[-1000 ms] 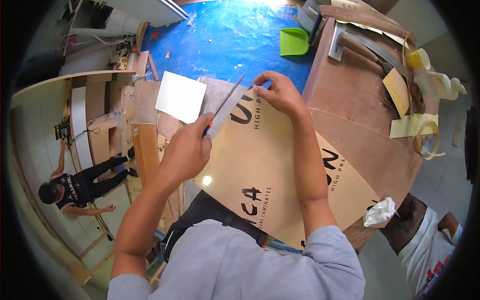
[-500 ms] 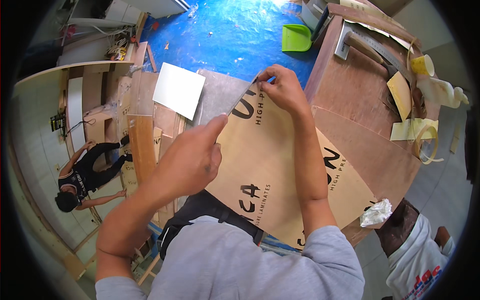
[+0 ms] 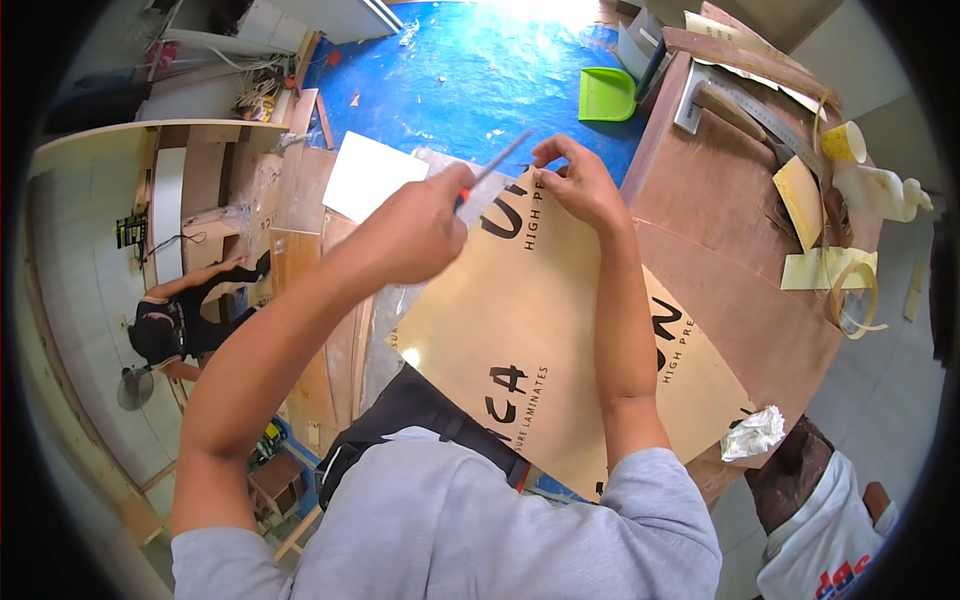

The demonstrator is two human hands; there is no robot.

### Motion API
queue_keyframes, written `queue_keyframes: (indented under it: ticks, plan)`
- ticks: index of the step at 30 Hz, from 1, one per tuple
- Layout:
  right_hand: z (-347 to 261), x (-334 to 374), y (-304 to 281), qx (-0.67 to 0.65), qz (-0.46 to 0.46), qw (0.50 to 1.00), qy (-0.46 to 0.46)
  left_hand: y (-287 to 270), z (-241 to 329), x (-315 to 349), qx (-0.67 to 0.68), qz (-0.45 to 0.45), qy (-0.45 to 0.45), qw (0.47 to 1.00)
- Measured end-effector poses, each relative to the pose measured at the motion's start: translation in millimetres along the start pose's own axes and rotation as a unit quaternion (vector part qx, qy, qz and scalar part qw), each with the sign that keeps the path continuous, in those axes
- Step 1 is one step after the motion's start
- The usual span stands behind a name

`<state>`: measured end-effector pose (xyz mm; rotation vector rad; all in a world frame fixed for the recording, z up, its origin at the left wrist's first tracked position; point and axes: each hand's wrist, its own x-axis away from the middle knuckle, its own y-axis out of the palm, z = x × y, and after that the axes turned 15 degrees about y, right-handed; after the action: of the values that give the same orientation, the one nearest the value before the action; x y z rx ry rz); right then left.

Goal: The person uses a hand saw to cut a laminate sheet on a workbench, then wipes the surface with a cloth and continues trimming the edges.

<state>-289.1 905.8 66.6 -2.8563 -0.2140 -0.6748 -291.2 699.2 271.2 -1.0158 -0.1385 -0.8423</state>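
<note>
Laminate sheet (image 3: 520,320), tan w/ bold black print, lies below & right of the L fingers, its far corner at the R fingertips. Step in hand is prob. edge work: L hand (image 3: 425,225) has fingers wrapped round the handle of a thin tool (image 3: 503,153), likely a file, shaft angled up toward the R hand (image 3: 578,185). R thumb & index pinch that corner, seemingly to steady it. Whether tool touches edge: can't tell. Next move would call for the shaft laid along the edge at an even angle, w/ R pinch firm but clear of the tip; a thin corner could chip or flex.

Materials: sheet looks stiff, smooth, slight sheen, straight-edged; tool is narrow & dark w/ an orange bit at the L fist. White panel (image 3: 365,178), flat, squarish, sits just up-left of the L fingers. Beyond both hands' fingers, blue tarp (image 3: 470,70), shiny & wrinkled; green dustpan (image 3: 606,95), prob. plastic, up-right of R fingers. Wooden bench (image 3: 710,180), brown, ply-like, right of R fingers. Crumpled wad (image 3: 753,433), white, papery or plastic, well below-right of R fingers, by the sheet's right corner.
</note>
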Motion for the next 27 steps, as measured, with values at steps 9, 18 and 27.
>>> queue_keyframes:
  ticks: [9,18,27]
  plan:
    - [-7,1,-3,0.014,-0.010,1.000,0.015,7,32,20,-0.005,-0.078,-0.022,0.997]
    - [-3,-1,-2,0.032,0.012,0.999,-0.022,-2,14,3,0.004,-0.049,0.000,0.999]
    - [-11,-6,2,0.041,-0.004,0.998,-0.045,29,-6,-19,-0.025,-0.080,0.008,0.996]
